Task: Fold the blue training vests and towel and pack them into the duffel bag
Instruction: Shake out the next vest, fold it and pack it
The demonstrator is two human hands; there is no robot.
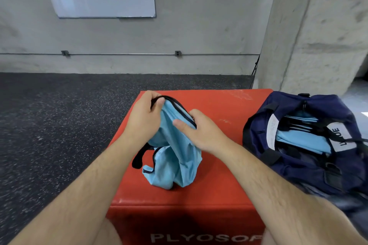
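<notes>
Light-blue training vest (175, 157) held up over a red plyo box (215, 195), with a navy duffel bag (310, 173) at the box's right edge.
Box: front lettered "PLYOSOF". Bag: unzipped, folded light-blue cloth (298, 137) inside. Vest: black-trimmed, bunched, lower end resting on the box top. Left hand (142, 114): fingers curled round the trimmed edge at the top. Right hand (205, 131): pinches the same edge further right, thumb across the fabric.

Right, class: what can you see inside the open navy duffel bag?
Folded light blue cloth with dark trim lies stacked inside the duffel bag, beside a white label. Anything beneath the stack, and the bag's bottom, is covered.
</notes>
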